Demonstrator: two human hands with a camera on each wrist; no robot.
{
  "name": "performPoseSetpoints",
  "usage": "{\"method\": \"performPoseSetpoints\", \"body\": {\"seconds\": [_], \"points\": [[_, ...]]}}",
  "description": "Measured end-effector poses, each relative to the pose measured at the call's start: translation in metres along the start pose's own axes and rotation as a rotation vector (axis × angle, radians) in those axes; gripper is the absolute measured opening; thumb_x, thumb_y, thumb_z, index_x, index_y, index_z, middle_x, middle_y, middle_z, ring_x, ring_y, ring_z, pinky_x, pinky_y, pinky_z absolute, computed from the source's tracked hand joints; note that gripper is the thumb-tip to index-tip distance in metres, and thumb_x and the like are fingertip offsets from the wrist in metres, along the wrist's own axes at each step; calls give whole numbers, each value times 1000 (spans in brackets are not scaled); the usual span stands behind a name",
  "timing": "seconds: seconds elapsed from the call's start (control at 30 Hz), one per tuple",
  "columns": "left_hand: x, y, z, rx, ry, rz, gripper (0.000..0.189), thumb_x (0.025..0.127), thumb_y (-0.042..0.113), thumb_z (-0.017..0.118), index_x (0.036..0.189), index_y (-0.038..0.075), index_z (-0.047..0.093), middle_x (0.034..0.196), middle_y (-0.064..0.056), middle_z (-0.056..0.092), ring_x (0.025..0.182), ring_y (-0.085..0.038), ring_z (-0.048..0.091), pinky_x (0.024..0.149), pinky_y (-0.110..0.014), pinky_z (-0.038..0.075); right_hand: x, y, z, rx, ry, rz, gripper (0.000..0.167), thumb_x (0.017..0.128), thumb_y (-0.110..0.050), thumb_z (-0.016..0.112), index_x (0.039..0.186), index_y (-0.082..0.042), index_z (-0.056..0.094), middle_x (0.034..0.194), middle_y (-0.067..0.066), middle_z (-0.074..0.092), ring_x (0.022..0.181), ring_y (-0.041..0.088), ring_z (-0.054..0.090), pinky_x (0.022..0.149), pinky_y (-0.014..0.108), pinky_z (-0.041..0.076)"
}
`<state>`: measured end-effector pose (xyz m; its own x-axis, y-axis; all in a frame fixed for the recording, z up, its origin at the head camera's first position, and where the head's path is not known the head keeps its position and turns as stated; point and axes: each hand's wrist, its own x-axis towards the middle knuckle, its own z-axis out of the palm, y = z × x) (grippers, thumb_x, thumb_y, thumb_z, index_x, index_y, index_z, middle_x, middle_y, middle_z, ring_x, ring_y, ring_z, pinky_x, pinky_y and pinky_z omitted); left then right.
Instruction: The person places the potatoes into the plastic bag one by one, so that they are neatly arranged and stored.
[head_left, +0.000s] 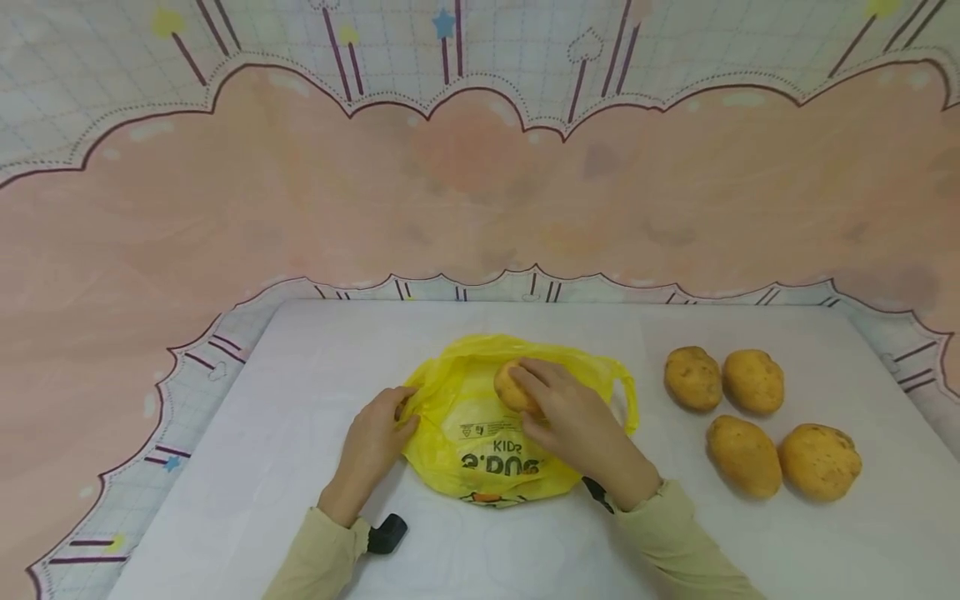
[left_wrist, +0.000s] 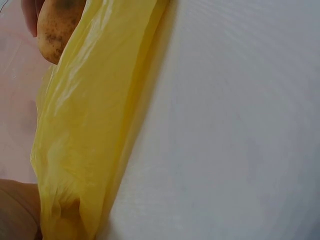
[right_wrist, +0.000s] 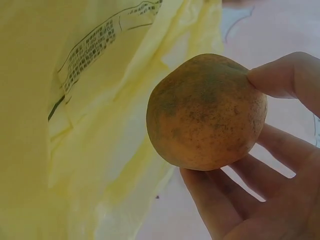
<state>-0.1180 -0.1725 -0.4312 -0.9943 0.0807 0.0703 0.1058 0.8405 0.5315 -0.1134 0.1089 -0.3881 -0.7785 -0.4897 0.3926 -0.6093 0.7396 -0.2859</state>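
Note:
A yellow plastic bag [head_left: 450, 442] lies on the white table with its mouth spread toward the back and dark print on its front. My left hand [head_left: 372, 442] grips the left edge of the bag's opening, fingers partly hidden by the plastic. Over the opening, my right hand [head_left: 572, 417] holds a potato [head_left: 513, 387] between thumb and fingers. The right wrist view shows that potato [right_wrist: 205, 115] close up, round and brown-spotted, beside the yellow plastic [right_wrist: 105, 150]. In the left wrist view, the potato [left_wrist: 57, 30] appears above the bag's edge [left_wrist: 95, 110].
Several potatoes sit to the right of the bag: two at the back [head_left: 693, 379] and two nearer the front [head_left: 744, 457]. A patterned cloth [head_left: 480, 200] hangs behind the white table [head_left: 285, 417]. A black wrist device [head_left: 387, 534] shows at the left cuff.

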Motion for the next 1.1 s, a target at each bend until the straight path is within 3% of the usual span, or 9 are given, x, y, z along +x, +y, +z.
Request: {"method": "performPoseSetpoints", "body": {"seconds": [0.6,1.1], "points": [[1,-3,1,1,2,-2,41,92,13,69,131,4,61,111,-11,66,94,-25,60,82,-44,51,17,-5,21,33,-28,-20,48,86,-14,71,133,-6,61,135,13,60,122,29,58,94,41,54],[1,-3,3,10,-5,3,41,91,13,70,130,3,61,103,-9,65,87,-23,57,79,-41,48,27,-9,33,35,-73,10,48,89,-16,71,134,-8,59,136,12,59,124,28,57,96,42,53]]}}
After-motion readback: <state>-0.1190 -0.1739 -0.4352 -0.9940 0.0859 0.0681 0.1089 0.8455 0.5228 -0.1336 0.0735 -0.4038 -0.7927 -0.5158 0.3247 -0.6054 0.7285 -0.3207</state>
